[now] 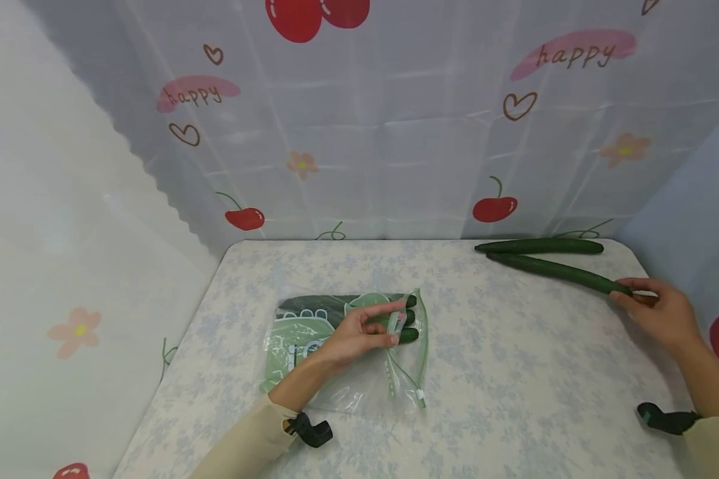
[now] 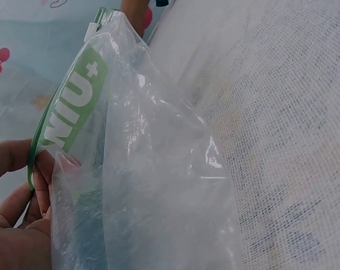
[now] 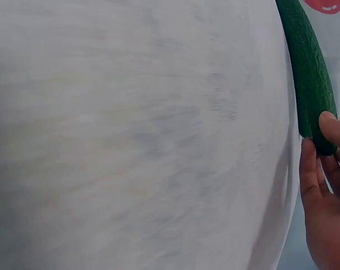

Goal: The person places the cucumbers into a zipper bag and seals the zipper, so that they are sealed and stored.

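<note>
On the counter (image 1: 503, 399), left of centre, the left hand (image 1: 356, 336) pinches the mouth edge of a clear zip bag (image 1: 359, 382) with three cucumber ends (image 1: 410, 317) showing at its opening; should that pinch slip, the thin plastic could sag shut or the cucumbers slide out. Farther right, the right hand (image 1: 665, 309) grips only the right end of a long cucumber (image 1: 554, 271), so its unsupported left end could dip, or knock the other cucumber (image 1: 542, 246) touching it on the far side.
</note>
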### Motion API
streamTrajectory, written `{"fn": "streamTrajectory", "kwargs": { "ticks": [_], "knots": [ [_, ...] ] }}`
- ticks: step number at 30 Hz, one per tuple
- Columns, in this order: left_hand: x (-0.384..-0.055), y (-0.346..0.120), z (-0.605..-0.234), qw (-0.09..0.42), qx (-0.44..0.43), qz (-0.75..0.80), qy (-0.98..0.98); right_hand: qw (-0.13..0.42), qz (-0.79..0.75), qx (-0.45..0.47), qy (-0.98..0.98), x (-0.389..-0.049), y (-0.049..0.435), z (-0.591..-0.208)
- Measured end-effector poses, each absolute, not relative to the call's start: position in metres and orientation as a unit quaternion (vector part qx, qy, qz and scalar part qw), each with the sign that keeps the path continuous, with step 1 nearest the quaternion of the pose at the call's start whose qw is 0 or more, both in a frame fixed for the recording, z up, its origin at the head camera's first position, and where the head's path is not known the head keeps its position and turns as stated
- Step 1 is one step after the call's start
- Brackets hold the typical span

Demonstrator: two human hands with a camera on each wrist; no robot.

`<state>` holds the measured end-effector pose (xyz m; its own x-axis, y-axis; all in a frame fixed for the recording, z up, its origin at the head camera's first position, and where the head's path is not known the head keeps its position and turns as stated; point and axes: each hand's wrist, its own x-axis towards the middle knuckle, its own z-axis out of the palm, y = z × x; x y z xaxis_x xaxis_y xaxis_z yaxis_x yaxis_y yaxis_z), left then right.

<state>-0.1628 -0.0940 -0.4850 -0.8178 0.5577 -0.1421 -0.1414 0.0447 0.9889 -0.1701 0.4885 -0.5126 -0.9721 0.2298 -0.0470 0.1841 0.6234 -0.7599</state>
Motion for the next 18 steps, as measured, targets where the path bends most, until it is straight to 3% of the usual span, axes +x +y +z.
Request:
{"fn": "streamTrajectory", "kwargs": {
  "ticks": [11,18],
  "knots": [
    [-0.166,-0.095,-0.482,0.265,0.143,0.674,0.674,0.038,0.574,-0.129,-0.808,-0.146,0.469,-0.508],
    [-0.165,-0.094,-0.482,0.262,0.150,0.677,0.671,0.059,0.823,-0.068,-0.561,-0.144,0.453,-0.499]
  ]
}}
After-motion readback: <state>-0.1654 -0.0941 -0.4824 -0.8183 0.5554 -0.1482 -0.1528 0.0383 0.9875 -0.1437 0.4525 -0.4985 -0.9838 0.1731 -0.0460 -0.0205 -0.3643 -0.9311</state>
